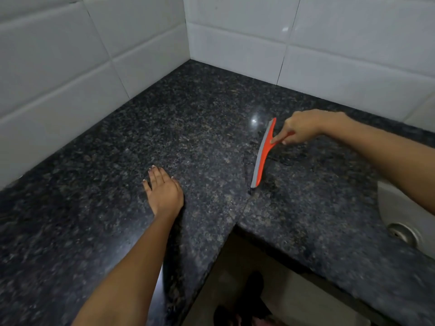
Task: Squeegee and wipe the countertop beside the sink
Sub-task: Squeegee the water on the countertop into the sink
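Note:
A dark speckled granite countertop (193, 118) fills an L-shaped corner under white tiles. My right hand (303, 128) grips the handle of an orange squeegee (264, 154), index finger stretched along the handle toward the blade. The grey rubber edge rests on the stone, running from far to near along the seam between the two slabs. My left hand (163, 189) lies flat on the counter to the left of the squeegee, fingers slightly spread, holding nothing. No cloth is in view.
A steel sink (395, 208) with its drain (402, 232) shows at the right edge. White tiled walls (235, 31) close the counter on the left and at the back. Below the inner counter corner I see the floor and dark footwear (253, 292).

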